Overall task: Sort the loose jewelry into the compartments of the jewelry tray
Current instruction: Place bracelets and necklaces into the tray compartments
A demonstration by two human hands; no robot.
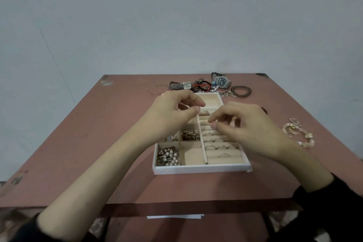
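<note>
- Jewelry tray (202, 169) is sitting mid-frame on the reddish table (98, 143), pearl pieces (168, 156) lying in its lower-left compartment, rings (220, 146) standing in the rolls on its right.
- Left hand (172, 112) is hovering over the tray's upper part, thumb and forefinger tips drawn together; whether they are pinching anything I cannot tell.
- Right hand (245, 125) is hovering over the ring rolls, fingers curled, tips nearly meeting; its hold is likewise unclear.
- A dark-faced watch (222, 81) and a braided bracelet (241, 91) are lying above the tray, a pink bracelet (298, 133) at the right of the frame.
</note>
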